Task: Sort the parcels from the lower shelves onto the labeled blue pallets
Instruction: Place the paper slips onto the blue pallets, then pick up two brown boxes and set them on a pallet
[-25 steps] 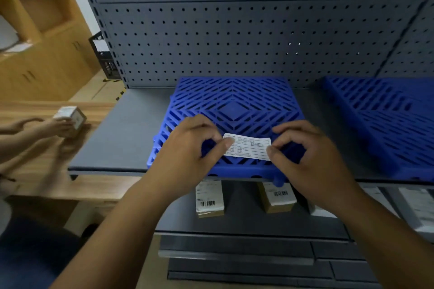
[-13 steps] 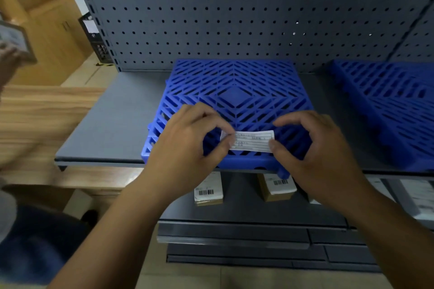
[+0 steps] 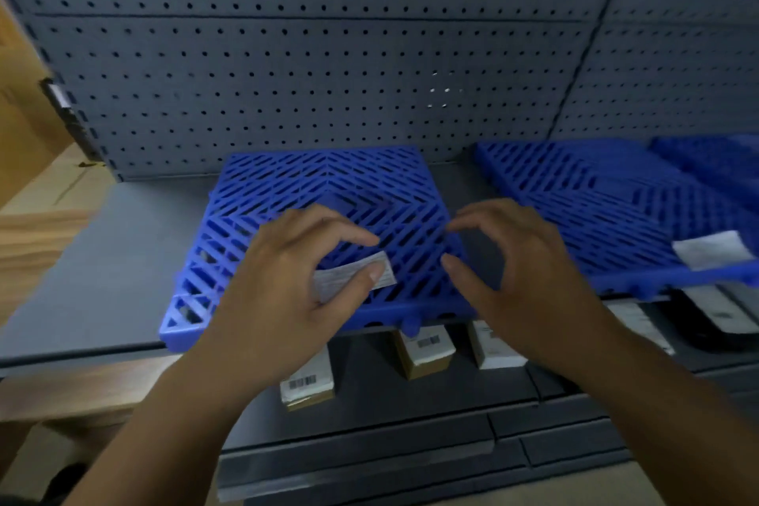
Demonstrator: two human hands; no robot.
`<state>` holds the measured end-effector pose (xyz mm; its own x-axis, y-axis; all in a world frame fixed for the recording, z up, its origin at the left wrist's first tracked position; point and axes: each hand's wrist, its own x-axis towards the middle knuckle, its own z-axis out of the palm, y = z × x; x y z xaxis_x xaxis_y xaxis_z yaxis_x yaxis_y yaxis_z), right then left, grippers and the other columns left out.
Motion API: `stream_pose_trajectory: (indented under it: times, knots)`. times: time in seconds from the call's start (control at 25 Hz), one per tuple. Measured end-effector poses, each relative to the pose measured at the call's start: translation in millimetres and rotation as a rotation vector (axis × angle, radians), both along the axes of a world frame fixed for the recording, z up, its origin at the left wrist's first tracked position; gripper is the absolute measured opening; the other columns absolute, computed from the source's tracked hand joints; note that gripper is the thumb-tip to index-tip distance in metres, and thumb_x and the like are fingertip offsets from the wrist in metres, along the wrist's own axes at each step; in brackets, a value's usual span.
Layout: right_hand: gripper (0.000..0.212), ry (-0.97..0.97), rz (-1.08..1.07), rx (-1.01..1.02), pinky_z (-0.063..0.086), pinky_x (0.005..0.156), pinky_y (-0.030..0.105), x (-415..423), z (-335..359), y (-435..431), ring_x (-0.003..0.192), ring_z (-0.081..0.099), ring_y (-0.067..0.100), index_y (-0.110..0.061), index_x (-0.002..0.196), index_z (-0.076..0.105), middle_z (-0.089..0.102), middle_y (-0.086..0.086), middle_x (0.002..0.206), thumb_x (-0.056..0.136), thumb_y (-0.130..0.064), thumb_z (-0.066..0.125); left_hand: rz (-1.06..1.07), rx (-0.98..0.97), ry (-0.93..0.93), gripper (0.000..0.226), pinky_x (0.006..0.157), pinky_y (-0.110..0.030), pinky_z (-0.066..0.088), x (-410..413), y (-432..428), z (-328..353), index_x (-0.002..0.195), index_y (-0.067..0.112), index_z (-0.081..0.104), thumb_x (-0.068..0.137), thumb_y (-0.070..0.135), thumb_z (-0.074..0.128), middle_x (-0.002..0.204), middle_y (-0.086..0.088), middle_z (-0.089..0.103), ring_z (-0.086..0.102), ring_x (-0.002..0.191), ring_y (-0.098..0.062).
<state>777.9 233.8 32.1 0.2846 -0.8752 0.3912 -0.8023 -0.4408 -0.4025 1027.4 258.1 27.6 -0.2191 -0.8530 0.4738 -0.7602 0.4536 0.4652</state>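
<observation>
Two hands on labelling: our left hand [image 3: 283, 279] pinches the white paper label [image 3: 384, 273] over the blue slotted plastic pallet [image 3: 328, 185] at its front edge, our right hand [image 3: 517, 259] loosely spread, empty; next we likely press it flat; small cardboard parcels [image 3: 425, 353] sit on the grey lower shelf [image 3: 410, 403]

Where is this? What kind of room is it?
Probably a storeroom or parcel-sorting room: a grey pegboard wall, blue pallets on a shelf, and small parcels with barcodes underneath.

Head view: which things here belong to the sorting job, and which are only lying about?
Job: paper label pinched by the left hand; middle blue pallet; right blue pallet with its white label; three parcels on the lower shelf.
Lying about: pegboard wall; wooden bench at left.
</observation>
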Motion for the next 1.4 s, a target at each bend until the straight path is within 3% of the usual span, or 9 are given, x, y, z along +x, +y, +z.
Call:
stream_pose_trajectory:
  times: [0.16, 0.48, 0.72, 0.88, 1.08, 1.4]
  knots:
    - [0.038, 0.008, -0.067, -0.012, 0.043, 0.103, 0.046, -36, 0, 12, 0.117, 0.055, 0.021, -0.024, 0.118, 0.065, 0.058, -0.005, 0.127, 0.090, -0.048, 0.055, -0.074, -0.013, -0.073, 0.048, 0.106, -0.036, 0.040, -44, -8, 8, 0.132, 0.039, 0.056, 0.093, 0.065, 0.048, 0.123, 0.023, 0.056, 0.050, 0.120, -0.004]
    - [0.044, -0.042, -0.272, -0.060, 0.044, 0.106, 0.042, -171, 15, 49, 0.128, 0.050, 0.016, -0.027, 0.130, 0.059, 0.054, -0.010, 0.134, 0.093, -0.052, 0.052, -0.199, -0.033, -0.123, 0.066, 0.112, -0.026, 0.025, -184, -17, 29, 0.144, 0.048, 0.043, 0.088, 0.081, 0.032, 0.141, 0.029, 0.046, 0.036, 0.134, 0.001]
    - [0.034, 0.021, -0.442, -0.114, 0.038, 0.103, 0.033, -320, 25, 83, 0.121, 0.052, 0.016, -0.026, 0.124, 0.061, 0.057, -0.009, 0.128, 0.094, -0.042, 0.060, -0.330, -0.045, -0.123, 0.068, 0.114, -0.028, 0.026, -349, -18, 36, 0.139, 0.042, 0.050, 0.087, 0.080, 0.031, 0.130, 0.029, 0.052, 0.044, 0.127, -0.001]
    - [0.041, 0.045, -0.559, -0.120, 0.038, 0.104, 0.034, -416, 28, 105, 0.122, 0.050, 0.015, -0.028, 0.126, 0.060, 0.056, -0.011, 0.128, 0.091, -0.048, 0.053, -0.409, -0.045, -0.119, 0.067, 0.112, -0.030, 0.031, -457, -13, 37, 0.136, 0.043, 0.050, 0.086, 0.082, 0.031, 0.126, 0.031, 0.052, 0.045, 0.123, -0.002]
    - [0.033, 0.034, -0.674, -0.111, 0.035, 0.100, 0.025, -524, 24, 132, 0.120, 0.050, 0.010, -0.032, 0.122, 0.059, 0.054, -0.016, 0.123, 0.092, -0.046, 0.055, -0.515, -0.024, -0.098, 0.062, 0.104, -0.024, 0.031, -583, -10, 34, 0.133, 0.047, 0.050, 0.085, 0.081, 0.032, 0.124, 0.033, 0.051, 0.040, 0.118, 0.007]
    - [0.033, 0.020, -0.846, -0.096, 0.038, 0.100, 0.025, -665, 17, 141, 0.116, 0.048, 0.003, -0.034, 0.124, 0.058, 0.053, -0.021, 0.120, 0.094, -0.047, 0.056, -0.696, 0.006, -0.091, 0.056, 0.104, -0.028, 0.033, -757, -31, 32, 0.131, 0.052, 0.047, 0.083, 0.079, 0.039, 0.123, 0.034, 0.051, 0.038, 0.119, 0.006]
